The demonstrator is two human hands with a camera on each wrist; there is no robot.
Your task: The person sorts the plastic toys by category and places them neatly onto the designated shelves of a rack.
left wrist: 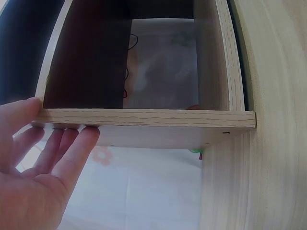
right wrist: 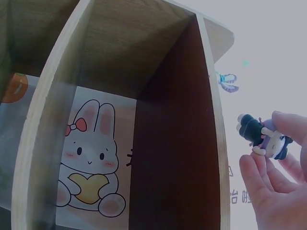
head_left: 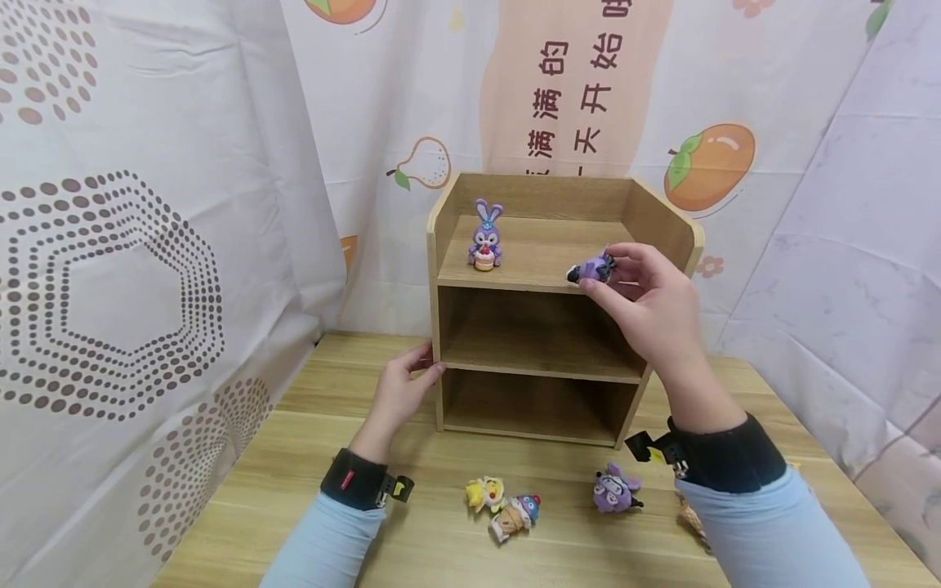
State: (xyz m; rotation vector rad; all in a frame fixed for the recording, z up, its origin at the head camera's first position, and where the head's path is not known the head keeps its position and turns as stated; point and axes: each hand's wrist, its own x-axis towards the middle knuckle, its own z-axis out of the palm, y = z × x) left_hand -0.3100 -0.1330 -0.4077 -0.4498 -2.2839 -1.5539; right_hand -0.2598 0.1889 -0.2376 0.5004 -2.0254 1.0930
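A small wooden shelf [head_left: 540,373] stands on the table. My left hand [head_left: 403,384] grips its left side panel, thumb at the front edge and fingers along the outer face; the left wrist view shows these fingers [left wrist: 79,148] on the board. My right hand [head_left: 650,302] pinches a small purple-and-black figurine [head_left: 592,268] between thumb and fingers, close over the front edge of the top board. In the right wrist view the figurine [right wrist: 265,136] lies sideways, its white face visible. A purple rabbit figurine with a cake [head_left: 486,237] sits upright on the top board's left side.
On the table before the shelf lie a yellow-and-white figurine [head_left: 485,493], an ice-cream-cone figurine [head_left: 515,518] and a purple figurine [head_left: 614,488]. An orange-brown item [head_left: 691,518] is partly hidden by my right forearm. A printed curtain [head_left: 412,90] hangs behind the shelf.
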